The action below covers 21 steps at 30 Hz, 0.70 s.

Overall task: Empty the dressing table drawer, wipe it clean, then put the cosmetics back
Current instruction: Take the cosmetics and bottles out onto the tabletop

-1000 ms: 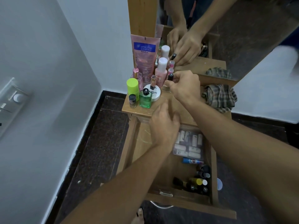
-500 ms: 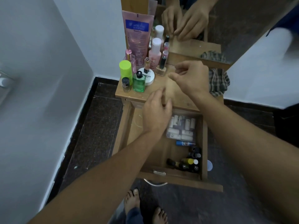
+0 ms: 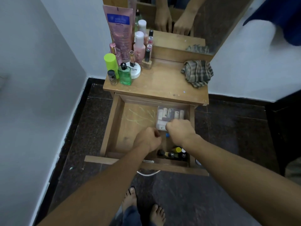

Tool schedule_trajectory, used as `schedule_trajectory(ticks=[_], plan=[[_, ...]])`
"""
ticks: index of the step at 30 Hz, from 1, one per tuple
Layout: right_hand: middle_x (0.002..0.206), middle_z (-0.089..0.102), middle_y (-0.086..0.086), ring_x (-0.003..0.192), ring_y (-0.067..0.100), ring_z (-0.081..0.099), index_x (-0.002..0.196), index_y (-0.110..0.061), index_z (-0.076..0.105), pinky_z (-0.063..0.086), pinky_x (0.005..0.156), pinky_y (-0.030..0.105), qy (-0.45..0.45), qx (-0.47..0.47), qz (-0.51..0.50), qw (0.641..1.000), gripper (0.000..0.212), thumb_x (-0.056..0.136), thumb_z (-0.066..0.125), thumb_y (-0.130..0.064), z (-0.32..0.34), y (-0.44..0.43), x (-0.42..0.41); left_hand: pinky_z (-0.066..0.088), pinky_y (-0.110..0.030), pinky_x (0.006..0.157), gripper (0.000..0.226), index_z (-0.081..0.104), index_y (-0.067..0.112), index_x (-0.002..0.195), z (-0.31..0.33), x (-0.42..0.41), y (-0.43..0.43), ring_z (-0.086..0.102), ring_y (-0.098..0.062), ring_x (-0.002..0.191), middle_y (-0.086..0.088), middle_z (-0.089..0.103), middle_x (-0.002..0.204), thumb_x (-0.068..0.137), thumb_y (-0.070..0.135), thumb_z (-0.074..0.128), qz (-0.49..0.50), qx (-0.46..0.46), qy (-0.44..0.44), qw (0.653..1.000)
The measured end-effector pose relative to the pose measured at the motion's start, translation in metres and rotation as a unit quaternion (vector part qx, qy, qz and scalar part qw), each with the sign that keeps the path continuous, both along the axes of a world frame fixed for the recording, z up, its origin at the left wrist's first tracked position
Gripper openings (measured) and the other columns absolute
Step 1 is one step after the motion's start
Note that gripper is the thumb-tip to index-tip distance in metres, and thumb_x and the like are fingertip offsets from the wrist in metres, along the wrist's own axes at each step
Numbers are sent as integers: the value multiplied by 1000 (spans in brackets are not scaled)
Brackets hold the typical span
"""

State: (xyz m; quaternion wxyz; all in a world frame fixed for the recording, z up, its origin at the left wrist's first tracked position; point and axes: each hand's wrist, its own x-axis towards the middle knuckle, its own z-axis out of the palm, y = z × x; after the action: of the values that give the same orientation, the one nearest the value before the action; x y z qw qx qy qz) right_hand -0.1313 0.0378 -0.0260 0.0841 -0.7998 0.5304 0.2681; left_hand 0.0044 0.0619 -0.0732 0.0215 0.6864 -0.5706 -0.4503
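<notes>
Against a white corner at 12 o'clock, a wooden dressing table (image 3: 162,85) carries bottles (image 3: 125,74) at 10 o'clock and a checked cloth (image 3: 197,73) at 2 o'clock, with a mirror (image 3: 211,22) behind. Its drawer (image 3: 130,128) hangs open over the dark speckled floor (image 3: 228,193). Over the scratched drawer bottom the left hand (image 3: 149,139) is clenched, nothing showing in it. The right hand (image 3: 180,131) curls at the near edge of a clear box (image 3: 169,113); whether it grips is unclear. Small bottles (image 3: 174,153) lie at the drawer's 5 o'clock.
</notes>
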Motion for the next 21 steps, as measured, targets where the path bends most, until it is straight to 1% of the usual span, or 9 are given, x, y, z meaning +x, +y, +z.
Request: schedule_trajectory(ticks=[4, 7, 10, 11, 13, 15, 16, 18, 21], plan=[[117, 66, 7, 106, 29, 66, 117, -16, 66, 49, 75, 39, 27, -13, 51, 998, 23, 97, 55, -11, -9, 1, 9, 52, -34, 86, 12, 71, 27, 102, -2, 2, 2, 63, -17, 96, 4, 71, 101, 92, 29, 65, 12, -4, 8, 1000], [120, 62, 6, 106, 28, 65, 119, -17, 66, 52, 80, 40, 27, -5, 77, 997, 24, 97, 58, -14, -11, 2, 13, 50, -32, 85, 14, 70, 27, 105, -1, 4, 2, 63, -17, 96, 3, 72, 104, 94, 31, 63, 13, -13, 27, 999], [117, 61, 4, 103, 27, 66, 115, -19, 69, 47, 73, 37, -32, -31, 53, 998, 22, 94, 63, -25, -2, -7, 12, 55, -36, 87, 24, 70, 27, 94, 3, 5, -5, 70, -23, 90, -1, 76, 96, 98, 45, 54, 50, -10, 55, 997], [114, 61, 3, 101, 27, 66, 111, -21, 69, 47, 72, 36, -62, -50, 32, 996, 22, 93, 64, -32, 3, -12, 11, 57, -39, 86, 34, 69, 25, 88, 5, 6, -8, 72, -23, 84, 0, 77, 89, 98, 52, 51, 81, -10, 88, 993], [101, 64, -1, 93, 25, 66, 98, -24, 68, 51, 70, 36, -156, -97, -39, 982, 20, 89, 63, -41, 14, -23, 7, 60, -41, 81, 47, 72, 20, 87, 14, 6, -12, 73, -22, 75, 0, 77, 83, 98, 59, 48, 164, -14, 210, 964], [83, 64, -7, 79, 18, 64, 85, -24, 68, 54, 65, 36, -286, -154, -124, 938, 20, 88, 64, -43, 25, -33, 4, 57, -43, 73, 48, 73, 19, 92, 25, 3, -19, 67, -20, 68, -3, 75, 83, 102, 56, 44, 238, -66, 313, 917], [77, 65, -9, 73, 14, 62, 83, -24, 69, 53, 62, 36, -352, -186, -156, 904, 20, 88, 66, -43, 31, -39, 4, 56, -44, 71, 45, 73, 21, 94, 30, 2, -22, 65, -19, 67, -3, 74, 83, 102, 54, 42, 264, -110, 331, 899], [75, 66, -11, 69, 8, 60, 83, -26, 71, 53, 62, 36, -442, -237, -191, 843, 20, 90, 67, -45, 43, -53, 11, 56, -44, 76, 36, 68, 33, 96, 37, 0, -30, 67, -19, 74, 4, 73, 86, 99, 54, 38, 285, -200, 292, 891], [76, 67, -11, 73, 11, 62, 83, -26, 72, 53, 68, 43, -491, -288, -224, 791, 21, 90, 65, -44, 56, -78, 30, 57, -47, 84, 26, 62, 40, 106, 39, 0, -37, 69, -21, 90, 11, 71, 97, 95, 51, 40, 279, -248, 233, 898]])
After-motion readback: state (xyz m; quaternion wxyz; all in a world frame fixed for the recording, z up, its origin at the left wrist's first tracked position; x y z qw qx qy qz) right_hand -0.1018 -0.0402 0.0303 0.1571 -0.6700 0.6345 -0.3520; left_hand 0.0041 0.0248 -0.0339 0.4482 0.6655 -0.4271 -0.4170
